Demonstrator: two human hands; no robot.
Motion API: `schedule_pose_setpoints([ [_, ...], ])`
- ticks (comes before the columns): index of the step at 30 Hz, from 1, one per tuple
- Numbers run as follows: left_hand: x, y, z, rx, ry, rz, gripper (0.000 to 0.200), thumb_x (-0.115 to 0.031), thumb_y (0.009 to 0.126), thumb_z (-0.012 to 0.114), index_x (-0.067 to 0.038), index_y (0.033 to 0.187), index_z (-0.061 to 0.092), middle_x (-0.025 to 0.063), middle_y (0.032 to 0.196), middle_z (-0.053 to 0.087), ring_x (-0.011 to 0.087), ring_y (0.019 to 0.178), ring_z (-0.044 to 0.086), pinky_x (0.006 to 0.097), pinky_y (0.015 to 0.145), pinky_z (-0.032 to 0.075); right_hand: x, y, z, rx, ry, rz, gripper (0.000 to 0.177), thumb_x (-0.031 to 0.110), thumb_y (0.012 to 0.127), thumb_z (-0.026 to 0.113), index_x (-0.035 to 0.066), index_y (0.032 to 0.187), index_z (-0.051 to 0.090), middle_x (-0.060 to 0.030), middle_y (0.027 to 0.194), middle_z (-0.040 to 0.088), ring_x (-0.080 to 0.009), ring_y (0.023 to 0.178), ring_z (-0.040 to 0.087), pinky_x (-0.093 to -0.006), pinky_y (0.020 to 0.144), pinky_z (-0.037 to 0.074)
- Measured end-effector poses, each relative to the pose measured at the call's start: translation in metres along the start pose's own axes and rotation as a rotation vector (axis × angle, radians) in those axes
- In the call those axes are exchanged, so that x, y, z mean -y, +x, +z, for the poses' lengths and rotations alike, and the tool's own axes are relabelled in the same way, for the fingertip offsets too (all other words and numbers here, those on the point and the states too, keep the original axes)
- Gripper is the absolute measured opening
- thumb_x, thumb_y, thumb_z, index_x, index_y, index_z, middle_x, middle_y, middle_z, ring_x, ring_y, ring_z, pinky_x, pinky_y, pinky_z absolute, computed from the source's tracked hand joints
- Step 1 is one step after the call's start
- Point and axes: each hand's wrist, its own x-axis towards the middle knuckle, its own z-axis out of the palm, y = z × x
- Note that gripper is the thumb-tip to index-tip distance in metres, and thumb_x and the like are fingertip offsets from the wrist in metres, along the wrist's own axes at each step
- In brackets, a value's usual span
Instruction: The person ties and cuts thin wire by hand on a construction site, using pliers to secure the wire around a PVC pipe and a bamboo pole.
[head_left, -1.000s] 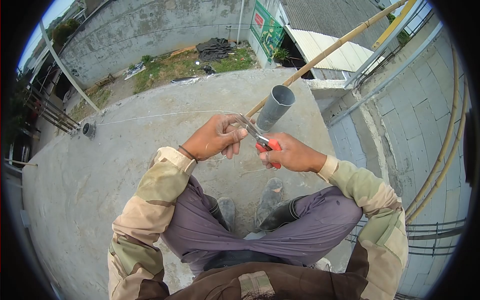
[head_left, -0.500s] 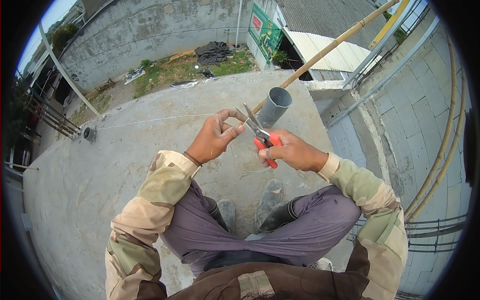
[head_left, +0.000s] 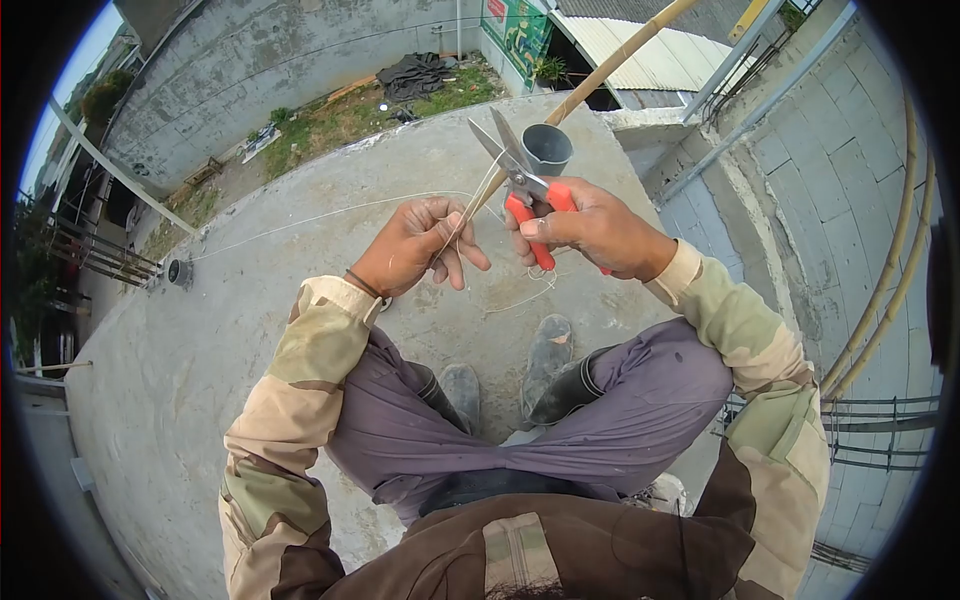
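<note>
My right hand [head_left: 590, 232] grips a pair of red-handled scissors [head_left: 540, 200], its two metal blades spread apart and pointing up and left. Thumb and fingers of my left hand [head_left: 420, 245] pinch a pale string [head_left: 465, 218], whose strands rise to the scissor blades. From my left hand the string runs left across the concrete toward a short dark pipe stub [head_left: 180, 272]. Loose string [head_left: 530, 292] curls below the scissors. Just behind the blades stands a grey pipe [head_left: 547, 150] with an open top.
I am squatting on a concrete slab [head_left: 250, 340] in dark boots [head_left: 547, 365]. A bamboo pole [head_left: 620, 60] slants up behind the grey pipe. Block walls [head_left: 840, 210] and more bamboo are at the right. Rebar [head_left: 110, 240] stands at the left; beyond the slab lies grass [head_left: 335, 140].
The scissors have tilted more upright, blades still apart. My left hand has dropped slightly, its lower fingers now loosened, and the string strands stretch up to the blades. The view has shifted a little.
</note>
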Motion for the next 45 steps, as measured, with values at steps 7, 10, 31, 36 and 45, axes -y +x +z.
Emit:
schedule_pose_setpoints([
  [7,-0.001,0.006,-0.006,0.098,0.308,-0.026,0.048,-0.047,0.112,0.042,-0.004,0.114,0.065,0.0139,0.093,0.078,0.0178,0.093,0.075,0.0326,0.08,0.057,0.004,-0.002,0.005,0.0,-0.017,0.008,0.022,0.019,0.097,0.067,0.002,0.11,0.06,-0.0064,0.088,0.064,-0.0151,0.081,0.063,-0.0304,0.073,0.05],
  [10,-0.017,0.004,0.005,0.103,0.448,-0.009,0.07,-0.06,0.11,0.03,-0.001,0.136,0.059,0.0165,0.116,0.075,0.0277,0.126,0.064,0.0457,0.114,0.041,-0.001,-0.001,0.006,-0.017,0.001,0.004,0.018,0.017,0.096,0.068,0.002,0.105,0.061,-0.0045,0.084,0.063,-0.0128,0.077,0.061,-0.028,0.07,0.048],
  [31,-0.011,-0.004,0.036,-0.283,0.257,0.343,0.034,-0.028,0.112,0.049,0.0,0.121,0.066,-0.0053,0.069,0.038,0.0056,0.066,0.04,0.0239,0.061,0.037,-0.008,0.005,0.006,0.042,-0.004,0.089,0.017,0.016,0.096,0.066,0.005,0.106,0.058,-0.004,0.09,0.063,-0.0143,0.085,0.063,-0.0303,0.078,0.05],
  [36,-0.016,0.0,0.035,-0.337,0.358,0.304,0.027,-0.022,0.112,0.046,-0.002,0.116,0.064,-0.0075,0.067,0.039,0.0052,0.058,0.034,0.0243,0.054,0.029,-0.009,0.004,0.009,0.061,-0.055,0.09,0.016,0.014,0.094,0.066,0.005,0.105,0.058,-0.0044,0.088,0.062,-0.0147,0.081,0.063,-0.0304,0.075,0.05],
  [45,0.004,0.015,0.03,-0.589,1.014,0.809,0.021,0.003,0.085,0.065,-0.007,0.104,0.064,0.0134,0.074,0.067,0.0331,0.064,0.068,0.0416,0.057,0.051,-0.016,0.003,0.014,0.099,0.082,0.088,0.019,0.006,0.085,0.063,0.003,0.103,0.057,-0.0064,0.087,0.061,-0.0165,0.075,0.062,-0.031,0.067,0.051],
])
